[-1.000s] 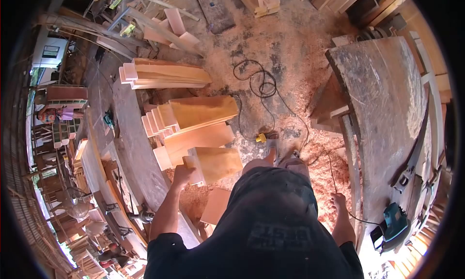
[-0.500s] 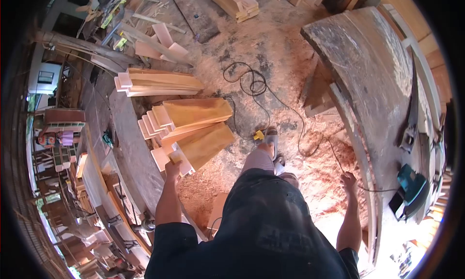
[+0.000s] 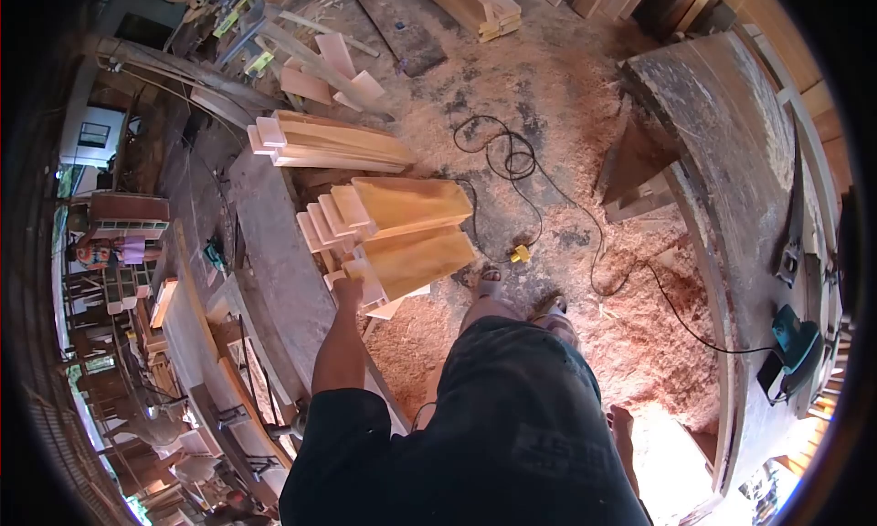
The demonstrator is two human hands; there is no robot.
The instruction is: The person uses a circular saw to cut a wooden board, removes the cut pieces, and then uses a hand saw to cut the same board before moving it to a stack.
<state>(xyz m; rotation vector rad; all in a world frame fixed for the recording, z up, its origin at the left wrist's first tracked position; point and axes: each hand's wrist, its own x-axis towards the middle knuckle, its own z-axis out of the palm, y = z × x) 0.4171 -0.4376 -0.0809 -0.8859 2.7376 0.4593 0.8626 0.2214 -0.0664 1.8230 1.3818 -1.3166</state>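
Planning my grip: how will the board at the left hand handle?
The board is probably stiff: it looks straight and flat. Its smooth-looking face may be slippery. Being long, it could dip if gripped at one end.

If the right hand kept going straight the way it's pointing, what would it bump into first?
Most likely the sawdust on the floor: nothing seems to stand between it and the right hand, though depth is hard to judge from above.

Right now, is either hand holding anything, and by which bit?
The left hand seems to hold a wooden board by its pale end; nothing shows in the right hand.
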